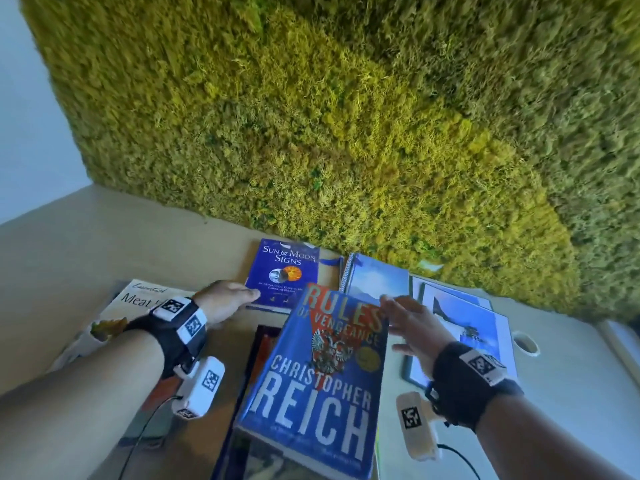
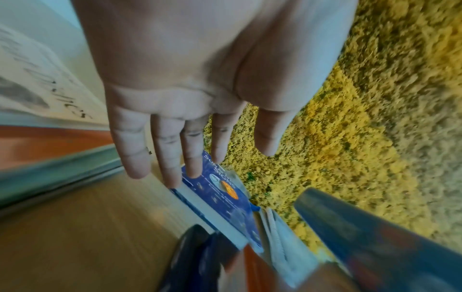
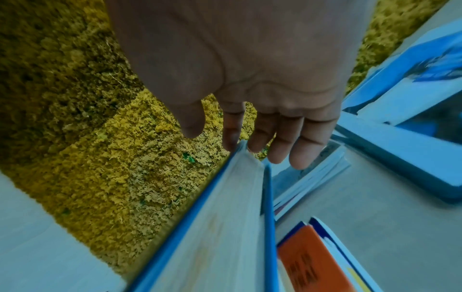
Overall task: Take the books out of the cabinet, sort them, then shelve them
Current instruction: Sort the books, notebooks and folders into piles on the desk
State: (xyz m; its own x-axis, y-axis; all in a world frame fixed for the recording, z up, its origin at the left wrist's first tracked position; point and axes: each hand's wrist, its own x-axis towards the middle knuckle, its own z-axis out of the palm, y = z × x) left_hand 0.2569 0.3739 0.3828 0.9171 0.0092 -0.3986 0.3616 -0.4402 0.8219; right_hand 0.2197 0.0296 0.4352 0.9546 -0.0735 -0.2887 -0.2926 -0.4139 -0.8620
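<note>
While the thick blue "Rules of Vengeance" hardcover book (image 1: 317, 382) lies flat atop a stack, long axis running away from the person, the right hand (image 1: 410, 327) hovers spread and empty at its far right corner. Beyond that hardcover's far left corner, the left hand (image 1: 225, 299), flat and empty, reaches the dark-blue "Sun & Moon Signs" paperback (image 1: 282, 273).

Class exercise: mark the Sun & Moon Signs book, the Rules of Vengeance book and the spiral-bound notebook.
Sun & Moon Signs book (image 1: 282, 271): head view, middle of its purple cover.
Rules of Vengeance book (image 1: 322, 379): head view, centre of its blue cover.
Spiral-bound notebook (image 1: 375, 277): head view, visible blue cover.
</note>
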